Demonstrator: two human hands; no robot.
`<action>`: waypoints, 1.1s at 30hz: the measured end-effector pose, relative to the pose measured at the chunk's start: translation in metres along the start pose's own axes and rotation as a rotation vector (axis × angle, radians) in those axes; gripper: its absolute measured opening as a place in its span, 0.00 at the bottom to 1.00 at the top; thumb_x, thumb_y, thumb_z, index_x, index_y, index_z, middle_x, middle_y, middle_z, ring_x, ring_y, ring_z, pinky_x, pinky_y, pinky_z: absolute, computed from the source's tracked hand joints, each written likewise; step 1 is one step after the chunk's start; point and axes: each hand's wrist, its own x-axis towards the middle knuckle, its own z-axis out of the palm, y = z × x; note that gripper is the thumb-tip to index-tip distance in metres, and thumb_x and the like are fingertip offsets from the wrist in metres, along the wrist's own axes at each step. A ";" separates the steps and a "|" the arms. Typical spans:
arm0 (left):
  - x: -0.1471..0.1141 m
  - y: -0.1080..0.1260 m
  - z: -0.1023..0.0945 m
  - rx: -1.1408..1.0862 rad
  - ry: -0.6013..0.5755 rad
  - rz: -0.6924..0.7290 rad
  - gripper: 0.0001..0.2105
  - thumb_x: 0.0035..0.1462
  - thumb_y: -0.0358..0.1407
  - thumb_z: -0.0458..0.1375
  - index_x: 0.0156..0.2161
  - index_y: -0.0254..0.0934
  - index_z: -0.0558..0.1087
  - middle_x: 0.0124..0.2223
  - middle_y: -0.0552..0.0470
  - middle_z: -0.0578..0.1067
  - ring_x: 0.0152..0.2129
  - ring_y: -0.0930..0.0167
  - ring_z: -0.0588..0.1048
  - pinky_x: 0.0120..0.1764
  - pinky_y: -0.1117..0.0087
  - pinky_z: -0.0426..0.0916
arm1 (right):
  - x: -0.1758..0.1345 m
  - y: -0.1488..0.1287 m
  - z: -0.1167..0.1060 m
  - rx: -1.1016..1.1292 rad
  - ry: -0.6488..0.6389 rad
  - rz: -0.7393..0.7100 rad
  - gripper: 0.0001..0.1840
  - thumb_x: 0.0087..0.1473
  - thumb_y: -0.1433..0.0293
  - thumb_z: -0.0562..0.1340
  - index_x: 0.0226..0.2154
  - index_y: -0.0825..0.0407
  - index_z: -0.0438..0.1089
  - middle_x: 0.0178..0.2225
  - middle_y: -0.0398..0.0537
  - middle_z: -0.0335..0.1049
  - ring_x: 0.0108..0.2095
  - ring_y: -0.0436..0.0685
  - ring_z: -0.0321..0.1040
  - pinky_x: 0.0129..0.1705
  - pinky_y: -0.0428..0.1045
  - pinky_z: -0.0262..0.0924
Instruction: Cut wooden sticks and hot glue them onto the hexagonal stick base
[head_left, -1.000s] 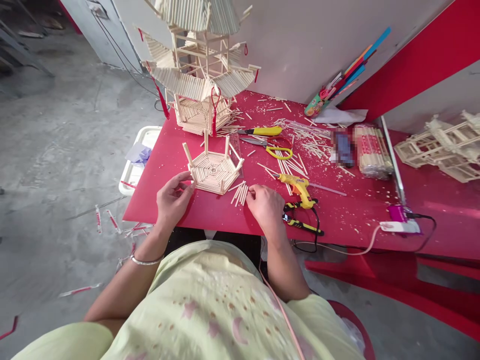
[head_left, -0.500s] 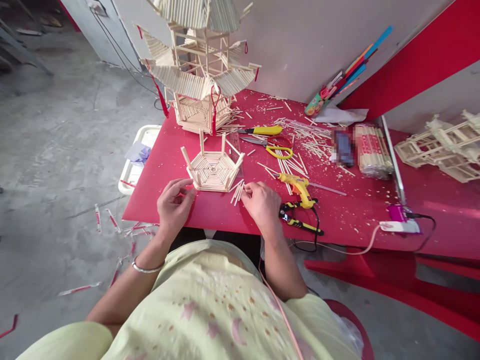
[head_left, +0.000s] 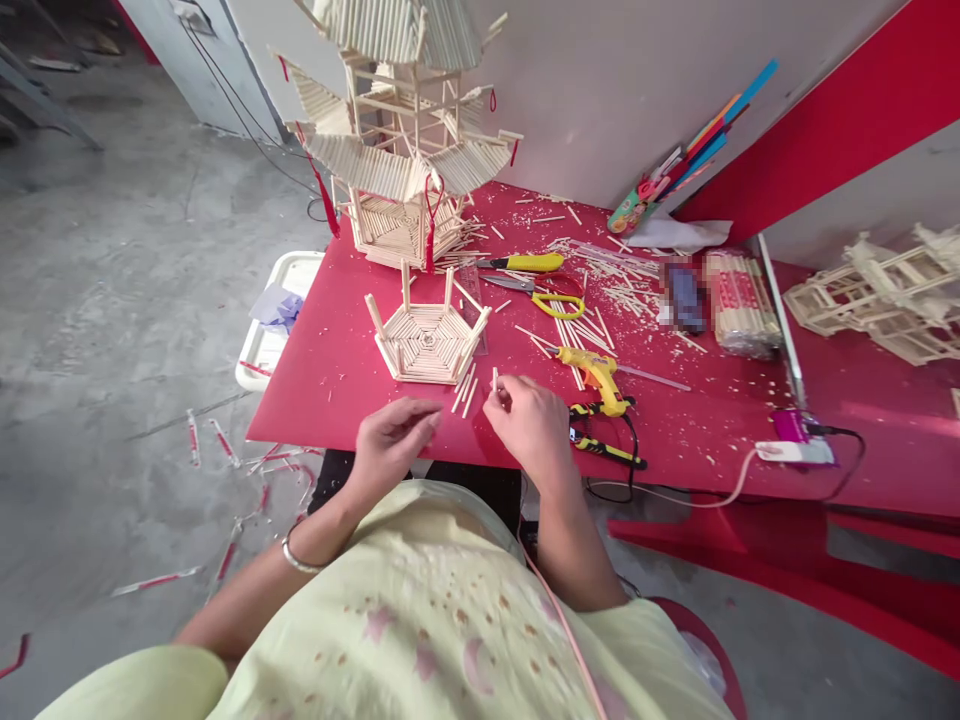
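Between thumb and fingers my right hand [head_left: 529,415] pinches a short wooden stick [head_left: 495,378], held upright just over the table. My left hand [head_left: 396,435] hovers at the table's front edge, fingers together and bent, thumb a little apart, with nothing visible in it. Beyond both hands lies a hexagonal stick base [head_left: 427,340] with short posts standing at its corners. A few loose cut sticks [head_left: 465,390] lie between that base and my right hand.
A tiered stick pagoda [head_left: 405,150] with red tassels stands at the back left. To the right are scissors [head_left: 559,297], a yellow-handled cutter [head_left: 532,262], a yellow glue gun [head_left: 596,375], pliers [head_left: 611,450] and wrapped stick bundles [head_left: 742,300]. Offcuts litter the red table [head_left: 300,400].
My left hand has left the base's front left corner and moved right and toward me. My right hand has lifted a stick from the loose pile.
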 end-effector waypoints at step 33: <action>0.013 0.000 0.029 -0.315 -0.025 -0.192 0.17 0.50 0.46 0.74 0.40 0.35 0.84 0.21 0.53 0.75 0.15 0.77 0.68 0.16 0.76 0.60 | 0.026 0.137 -0.009 -0.105 -0.002 0.604 0.44 0.54 0.34 0.58 0.49 0.55 0.77 0.46 0.68 0.79 0.46 0.73 0.76 0.43 0.59 0.66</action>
